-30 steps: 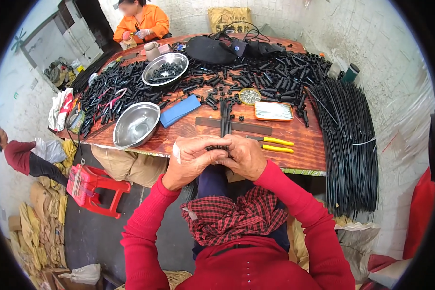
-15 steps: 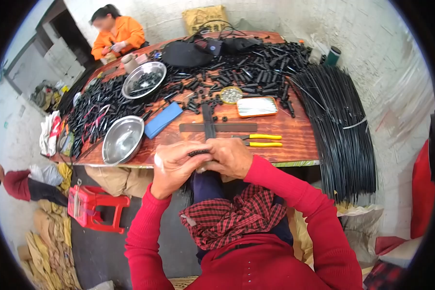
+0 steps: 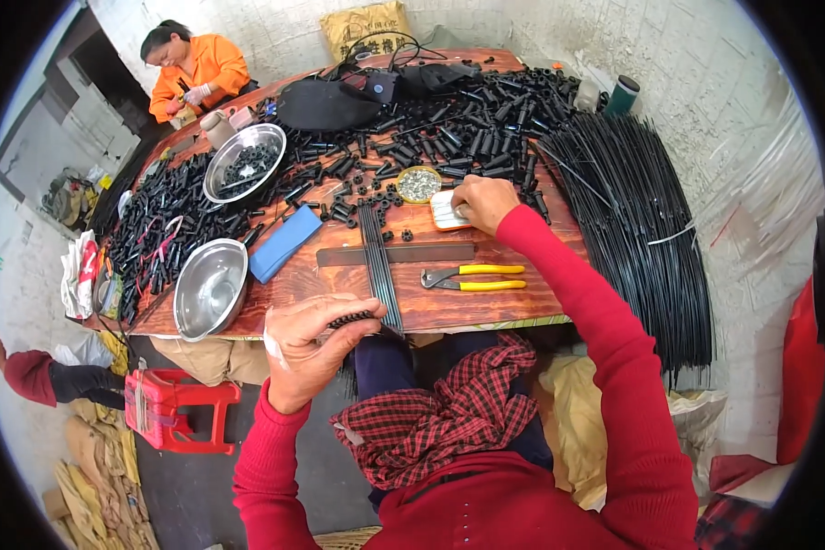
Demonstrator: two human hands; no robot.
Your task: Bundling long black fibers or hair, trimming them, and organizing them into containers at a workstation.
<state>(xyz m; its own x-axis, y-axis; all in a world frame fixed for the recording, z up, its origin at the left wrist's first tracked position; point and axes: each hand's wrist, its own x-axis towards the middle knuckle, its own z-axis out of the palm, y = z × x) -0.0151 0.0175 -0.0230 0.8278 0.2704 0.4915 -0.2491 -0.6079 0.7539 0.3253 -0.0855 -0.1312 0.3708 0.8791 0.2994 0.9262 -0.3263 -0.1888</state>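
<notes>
My left hand (image 3: 304, 346) is closed at the table's near edge, thumb and fingers pinching a bundle of thin black rods (image 3: 379, 266). Their dark ends show in a row between my fingertips. From there the rods stretch away over the tabletop, across a flat dark bar (image 3: 339, 256). My right hand (image 3: 486, 202) reaches over a small white tray with an orange rim (image 3: 445, 213). Its fingers are bent down into the tray, and their tips are hidden, so what they pinch cannot be made out. Yellow-handled pliers (image 3: 477, 277) lie nearer to me.
A round dish of small metal pieces (image 3: 419, 184) stands beside the tray. Black tubular parts (image 3: 458, 142) cover the far table. Two steel bowls (image 3: 211, 289) and a blue block (image 3: 285, 244) are left. Long black rods (image 3: 628, 238) hang over the right edge. A co-worker in orange (image 3: 202, 69) sits far left.
My right hand has left the bundle and moved up and right to the tray. My left hand still grips the rods, which now lie more fanned out. The view has shifted slightly.
</notes>
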